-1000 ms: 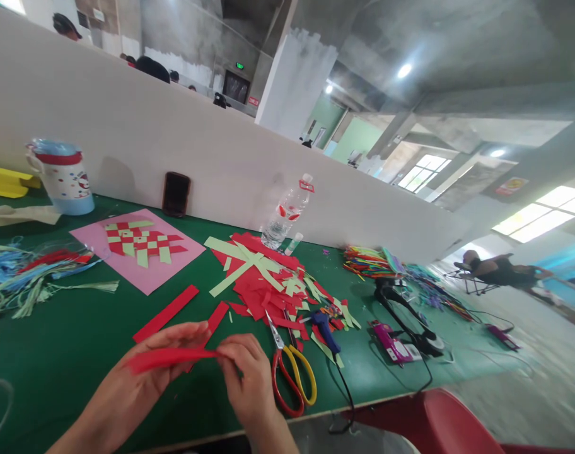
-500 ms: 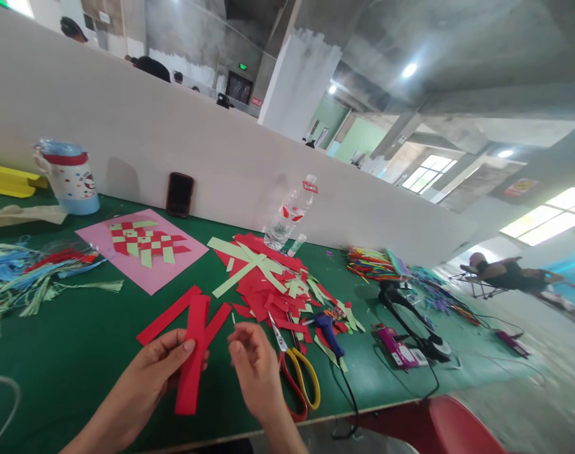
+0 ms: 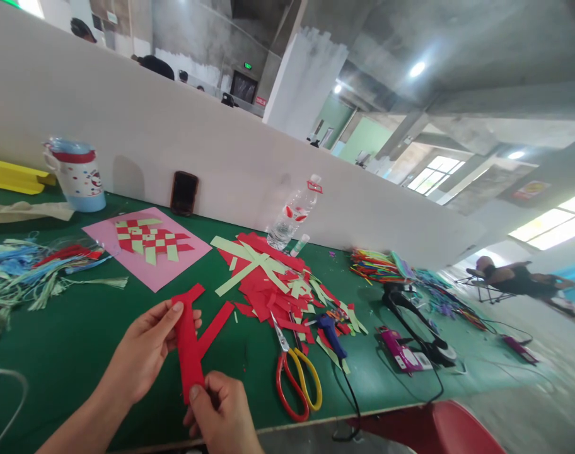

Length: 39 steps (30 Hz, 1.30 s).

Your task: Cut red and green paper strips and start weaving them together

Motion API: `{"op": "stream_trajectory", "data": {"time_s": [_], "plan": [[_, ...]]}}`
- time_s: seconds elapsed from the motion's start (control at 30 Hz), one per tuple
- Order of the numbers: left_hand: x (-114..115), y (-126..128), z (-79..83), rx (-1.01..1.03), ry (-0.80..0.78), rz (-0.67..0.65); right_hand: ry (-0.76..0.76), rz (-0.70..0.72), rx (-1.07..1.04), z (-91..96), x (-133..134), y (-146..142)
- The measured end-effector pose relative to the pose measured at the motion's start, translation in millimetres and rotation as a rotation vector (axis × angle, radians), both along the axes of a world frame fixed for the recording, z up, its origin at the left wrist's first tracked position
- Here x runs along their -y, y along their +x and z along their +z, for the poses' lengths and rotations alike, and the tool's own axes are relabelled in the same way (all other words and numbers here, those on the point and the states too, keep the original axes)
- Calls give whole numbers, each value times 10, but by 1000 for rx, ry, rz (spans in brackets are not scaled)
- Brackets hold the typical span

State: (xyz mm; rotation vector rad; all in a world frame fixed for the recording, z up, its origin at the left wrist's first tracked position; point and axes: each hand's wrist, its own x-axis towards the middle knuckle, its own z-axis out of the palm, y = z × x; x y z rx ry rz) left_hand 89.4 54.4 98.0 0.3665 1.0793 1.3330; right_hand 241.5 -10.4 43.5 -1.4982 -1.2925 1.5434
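A folded red paper strip [image 3: 188,343] is held between both hands above the green table. My left hand [image 3: 148,343] pinches its upper end between thumb and fingers. At the lower end, my right hand [image 3: 224,407] grips the strip with the thumb on top. Another red strip [image 3: 215,329] lies on the table behind it, slanting up to the right. Scissors [image 3: 287,372] with one red and one yellow handle rest just right of my right hand. Beyond them spreads a pile of red and pale green paper pieces [image 3: 259,287].
A pink sheet [image 3: 150,274] carries a woven red and green paper fish. Behind stand a cup [image 3: 79,180], a phone [image 3: 184,193] and a water bottle [image 3: 292,217] against the partition. A glue gun [image 3: 332,334] and a black headset-like device [image 3: 420,328] lie to the right.
My right hand has moved left and down and taken hold of the strip's lower end. My left hand has shifted up to the strip's top end, and the strip has tilted.
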Motion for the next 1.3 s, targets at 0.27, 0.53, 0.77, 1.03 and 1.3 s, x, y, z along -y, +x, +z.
{"op": "stream_trajectory", "data": {"time_s": [0.27, 0.53, 0.77, 1.03, 1.3], "plan": [[-146, -161, -70, 65, 51, -15, -28, -57, -51, -238, 72, 42], [163, 65, -144, 59, -30, -386, -20, -37, -68, 17, 26, 107], [147, 98, -226, -39, -25, -340, 513, -61, 518, 188, -33, 774], [96, 29, -232, -70, -38, -253, 415, -25, 1238, 78, -68, 1702], [80, 7, -177, -21, -15, -157, 201, 7, 1247, 210, -139, 1677]]}}
